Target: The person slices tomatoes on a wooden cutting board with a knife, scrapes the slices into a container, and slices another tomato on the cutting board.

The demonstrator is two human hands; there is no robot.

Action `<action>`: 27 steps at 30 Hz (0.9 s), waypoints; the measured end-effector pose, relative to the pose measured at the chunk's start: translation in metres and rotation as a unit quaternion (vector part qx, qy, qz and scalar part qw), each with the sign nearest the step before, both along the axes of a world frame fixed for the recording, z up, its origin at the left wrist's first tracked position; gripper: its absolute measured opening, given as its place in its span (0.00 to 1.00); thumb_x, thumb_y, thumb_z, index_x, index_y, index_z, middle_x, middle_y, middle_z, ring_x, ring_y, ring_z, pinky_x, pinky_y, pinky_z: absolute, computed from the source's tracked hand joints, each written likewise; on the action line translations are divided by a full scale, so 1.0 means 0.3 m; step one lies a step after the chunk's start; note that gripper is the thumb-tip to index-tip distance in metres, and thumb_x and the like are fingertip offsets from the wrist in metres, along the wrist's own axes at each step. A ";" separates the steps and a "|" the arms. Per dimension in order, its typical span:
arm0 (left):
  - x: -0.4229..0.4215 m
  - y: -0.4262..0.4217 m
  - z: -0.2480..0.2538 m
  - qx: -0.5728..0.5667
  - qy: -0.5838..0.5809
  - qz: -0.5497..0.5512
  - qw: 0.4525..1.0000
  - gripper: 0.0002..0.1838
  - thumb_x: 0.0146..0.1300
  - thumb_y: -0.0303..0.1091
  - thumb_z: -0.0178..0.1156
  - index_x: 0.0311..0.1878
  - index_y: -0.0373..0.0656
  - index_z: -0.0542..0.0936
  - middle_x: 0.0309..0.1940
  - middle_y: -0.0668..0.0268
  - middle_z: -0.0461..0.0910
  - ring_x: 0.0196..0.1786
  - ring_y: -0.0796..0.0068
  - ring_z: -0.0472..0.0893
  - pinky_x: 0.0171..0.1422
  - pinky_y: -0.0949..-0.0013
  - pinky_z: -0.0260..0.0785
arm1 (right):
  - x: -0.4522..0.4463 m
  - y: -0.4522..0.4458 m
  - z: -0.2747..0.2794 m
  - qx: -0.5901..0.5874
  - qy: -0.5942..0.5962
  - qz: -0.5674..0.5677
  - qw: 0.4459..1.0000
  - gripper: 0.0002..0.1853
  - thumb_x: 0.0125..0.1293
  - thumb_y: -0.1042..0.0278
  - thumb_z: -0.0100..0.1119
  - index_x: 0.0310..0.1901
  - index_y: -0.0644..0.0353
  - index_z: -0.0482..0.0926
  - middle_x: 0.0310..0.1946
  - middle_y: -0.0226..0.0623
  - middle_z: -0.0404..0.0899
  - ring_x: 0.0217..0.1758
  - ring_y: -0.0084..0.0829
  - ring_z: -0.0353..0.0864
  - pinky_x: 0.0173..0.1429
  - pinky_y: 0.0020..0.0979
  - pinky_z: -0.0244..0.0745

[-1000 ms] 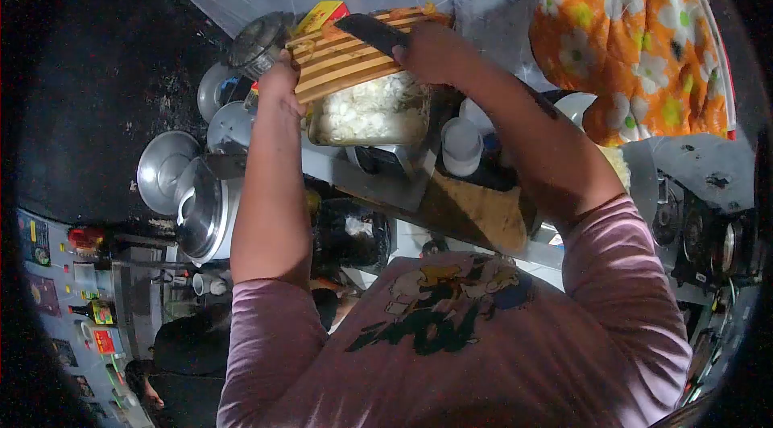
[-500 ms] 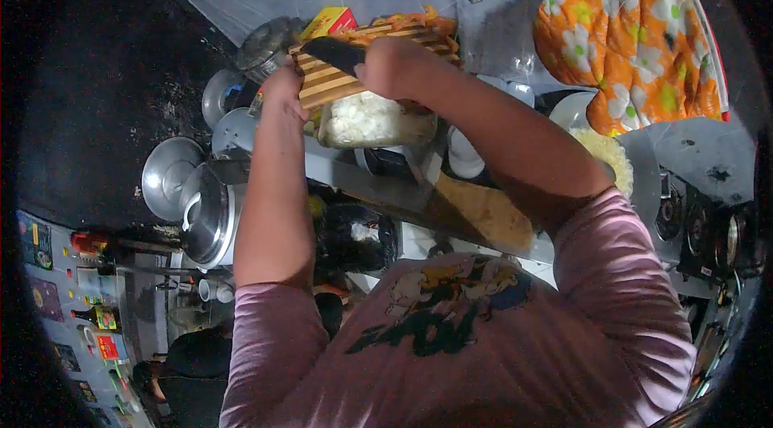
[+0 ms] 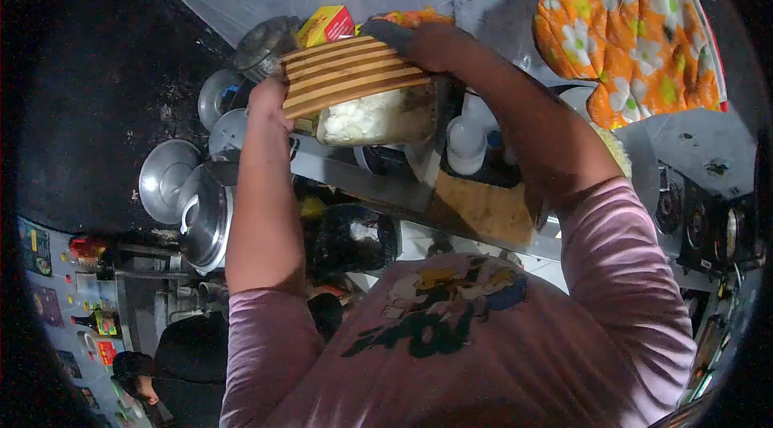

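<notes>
My left hand (image 3: 270, 96) grips the left end of a striped wooden cutting board (image 3: 354, 72), which is held tilted above a rectangular container (image 3: 419, 124). White chopped pieces (image 3: 362, 117) lie in the container, partly hidden beneath the board; their kind I cannot make out. Beyond the board's upper right edge, my right hand (image 3: 439, 46) is closed around a knife, its dark wide blade (image 3: 388, 32) pointing left. The handle is hidden in my fingers.
Behind the board stand a yellow and red box (image 3: 326, 25) and a metal pot (image 3: 266, 48). White cups (image 3: 465, 146) and a wooden board (image 3: 483, 206) are nearer me. A floral orange cloth (image 3: 632, 41) hangs at right. Another person (image 3: 185, 359) is at lower left.
My right hand has drawn the knife to the right, away from over the board. The board has swung flatter across the container, showing more of its striped face.
</notes>
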State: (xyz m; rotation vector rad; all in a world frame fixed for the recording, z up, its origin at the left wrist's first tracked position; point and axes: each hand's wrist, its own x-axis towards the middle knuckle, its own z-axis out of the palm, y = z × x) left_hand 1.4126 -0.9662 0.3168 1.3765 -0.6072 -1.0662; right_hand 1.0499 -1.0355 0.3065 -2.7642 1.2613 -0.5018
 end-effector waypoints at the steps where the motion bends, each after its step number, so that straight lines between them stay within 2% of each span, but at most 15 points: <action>1: 0.007 0.007 0.002 0.000 0.001 -0.001 1.000 0.22 0.88 0.44 0.56 0.67 0.34 0.80 0.54 0.50 0.89 0.50 0.52 0.93 0.48 0.48 0.89 | -0.015 -0.018 -0.017 0.000 0.001 -0.001 1.000 0.20 0.78 0.50 0.58 0.48 0.56 0.93 0.45 0.48 0.93 0.51 0.53 0.93 0.56 0.52 0.87; 3: -0.009 0.036 0.024 -0.007 0.012 -0.007 1.000 0.21 0.89 0.43 0.54 0.68 0.34 0.79 0.55 0.51 0.89 0.49 0.52 0.93 0.50 0.49 0.89 | -0.042 -0.037 -0.036 -0.044 -0.070 0.070 0.994 0.21 0.76 0.46 0.61 0.50 0.55 0.93 0.43 0.51 0.93 0.50 0.51 0.94 0.56 0.51 0.87; 4: -0.025 0.061 0.043 -0.006 0.012 -0.008 1.000 0.21 0.89 0.43 0.54 0.68 0.34 0.79 0.55 0.51 0.89 0.49 0.52 0.93 0.50 0.49 0.89 | -0.047 -0.045 -0.036 -0.044 -0.070 0.068 0.994 0.21 0.76 0.46 0.61 0.50 0.55 0.93 0.43 0.51 0.93 0.50 0.51 0.94 0.56 0.51 0.87; 6: -0.098 0.146 0.106 -0.001 -0.024 0.049 0.999 0.23 0.90 0.45 0.51 0.70 0.35 0.78 0.57 0.51 0.89 0.52 0.51 0.92 0.53 0.50 0.89 | -0.064 -0.034 -0.004 0.112 -0.125 -0.057 0.984 0.24 0.72 0.42 0.63 0.48 0.55 0.93 0.43 0.53 0.93 0.48 0.50 0.94 0.55 0.51 0.86; 7: -0.091 0.170 0.107 0.000 -0.024 0.048 0.999 0.23 0.90 0.45 0.51 0.70 0.35 0.78 0.57 0.51 0.89 0.52 0.51 0.92 0.53 0.50 0.89 | -0.084 -0.015 0.018 0.113 -0.125 -0.058 0.984 0.24 0.72 0.42 0.63 0.48 0.55 0.93 0.43 0.53 0.93 0.48 0.50 0.94 0.55 0.51 0.86; 9: -0.040 0.210 0.108 0.011 -0.008 -0.004 1.000 0.25 0.90 0.48 0.49 0.72 0.37 0.78 0.59 0.51 0.88 0.55 0.52 0.92 0.57 0.51 0.88 | -0.126 0.083 0.112 0.211 -0.199 -0.034 0.956 0.27 0.70 0.37 0.63 0.47 0.56 0.93 0.42 0.54 0.93 0.48 0.51 0.94 0.55 0.50 0.84; 10: -0.023 0.255 0.103 -0.005 0.029 -0.028 0.999 0.26 0.91 0.49 0.47 0.72 0.38 0.77 0.61 0.52 0.88 0.56 0.53 0.91 0.59 0.51 0.88 | -0.122 0.072 0.079 0.212 -0.200 -0.036 0.956 0.27 0.70 0.37 0.63 0.47 0.56 0.93 0.42 0.54 0.93 0.48 0.51 0.94 0.55 0.50 0.84; 12: 0.035 0.311 0.090 -0.008 0.013 -0.011 1.000 0.25 0.91 0.49 0.48 0.72 0.38 0.77 0.61 0.52 0.88 0.56 0.53 0.91 0.59 0.51 0.88 | -0.110 0.041 0.004 0.123 -0.370 0.069 0.918 0.28 0.70 0.37 0.64 0.43 0.59 0.93 0.39 0.53 0.92 0.45 0.51 0.93 0.52 0.50 0.84; 16: 0.161 0.419 0.031 -0.038 0.023 0.038 0.998 0.25 0.90 0.49 0.49 0.73 0.39 0.77 0.63 0.52 0.87 0.56 0.52 0.91 0.60 0.49 0.87 | -0.164 -0.054 -0.035 0.196 -0.325 0.006 0.925 0.27 0.72 0.40 0.65 0.50 0.60 0.91 0.39 0.51 0.92 0.43 0.49 0.93 0.51 0.50 0.84; 17: 0.168 0.450 0.024 -0.037 0.024 0.037 0.998 0.25 0.90 0.49 0.49 0.73 0.39 0.77 0.63 0.52 0.87 0.56 0.52 0.91 0.60 0.49 0.87 | -0.162 -0.143 -0.060 0.159 -0.189 -0.039 0.968 0.26 0.73 0.41 0.66 0.52 0.60 0.90 0.40 0.51 0.92 0.43 0.48 0.93 0.50 0.49 0.84; 18: 0.175 0.482 0.023 -0.033 0.021 0.051 0.998 0.26 0.90 0.50 0.49 0.74 0.39 0.76 0.64 0.52 0.87 0.58 0.52 0.91 0.62 0.50 0.87 | -0.162 -0.191 -0.094 0.118 -0.049 -0.082 0.988 0.26 0.74 0.43 0.66 0.55 0.59 0.89 0.41 0.50 0.92 0.43 0.48 0.93 0.50 0.49 0.84; 19: 0.182 0.517 0.025 -0.028 0.018 0.064 0.997 0.26 0.90 0.50 0.49 0.75 0.39 0.76 0.65 0.52 0.86 0.59 0.53 0.90 0.63 0.50 0.86 | -0.183 -0.193 -0.137 0.120 -0.049 -0.082 0.988 0.26 0.74 0.43 0.66 0.55 0.59 0.89 0.41 0.50 0.92 0.43 0.48 0.93 0.50 0.49 0.84; 21: 0.137 0.579 0.044 -0.044 0.030 0.036 0.998 0.27 0.91 0.50 0.47 0.77 0.39 0.75 0.68 0.52 0.85 0.63 0.54 0.89 0.66 0.51 0.85 | -0.236 -0.171 -0.184 0.133 -0.268 -0.087 0.950 0.24 0.77 0.44 0.65 0.58 0.58 0.87 0.41 0.52 0.91 0.44 0.49 0.92 0.51 0.47 0.84; 25: 0.182 0.623 0.016 -0.065 0.058 0.054 0.995 0.27 0.91 0.50 0.46 0.77 0.40 0.75 0.70 0.52 0.84 0.65 0.53 0.88 0.69 0.50 0.83 | -0.254 -0.119 -0.188 0.098 -0.272 -0.016 0.957 0.23 0.78 0.45 0.66 0.56 0.60 0.84 0.40 0.54 0.90 0.45 0.54 0.91 0.51 0.52 0.83; 27: 0.173 0.637 0.017 -0.069 0.063 0.064 0.994 0.27 0.91 0.50 0.48 0.76 0.39 0.76 0.70 0.52 0.84 0.65 0.53 0.88 0.68 0.50 0.83 | -0.264 -0.119 -0.212 -0.039 -0.077 -0.021 0.996 0.24 0.79 0.46 0.66 0.57 0.61 0.79 0.41 0.56 0.89 0.46 0.60 0.89 0.50 0.58 0.81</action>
